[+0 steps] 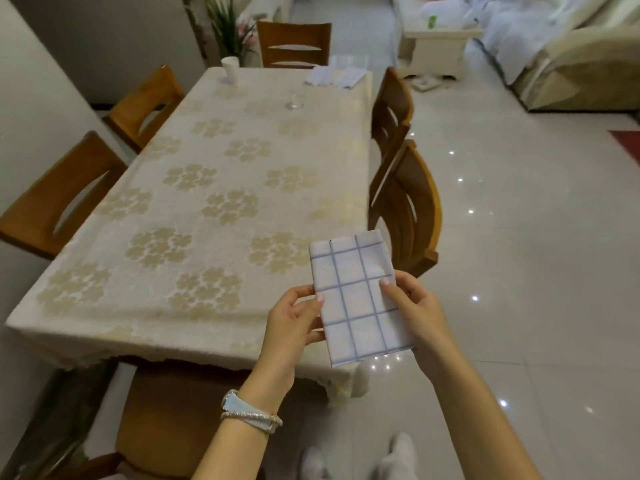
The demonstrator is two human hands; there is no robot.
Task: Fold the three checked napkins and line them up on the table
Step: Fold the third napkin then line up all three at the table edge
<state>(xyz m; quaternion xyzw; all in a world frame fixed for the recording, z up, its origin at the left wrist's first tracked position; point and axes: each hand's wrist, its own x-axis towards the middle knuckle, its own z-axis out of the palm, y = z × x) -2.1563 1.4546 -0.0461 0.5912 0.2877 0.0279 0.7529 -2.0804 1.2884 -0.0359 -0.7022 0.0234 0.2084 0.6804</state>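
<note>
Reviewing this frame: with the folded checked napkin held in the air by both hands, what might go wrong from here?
1. The folded napkin is pinched only at its side edges by the left hand and right hand; the unsupported far end may fall open as it is lowered.
2. It hangs past the table's near right corner, so it might be set partly overhanging and slide off.
3. The other napkins lie at the far end, beside a glass that reaching could knock.

Clothed table [194, 209]: cup [230, 69], glass [296, 97], far napkins [334, 76].
</note>
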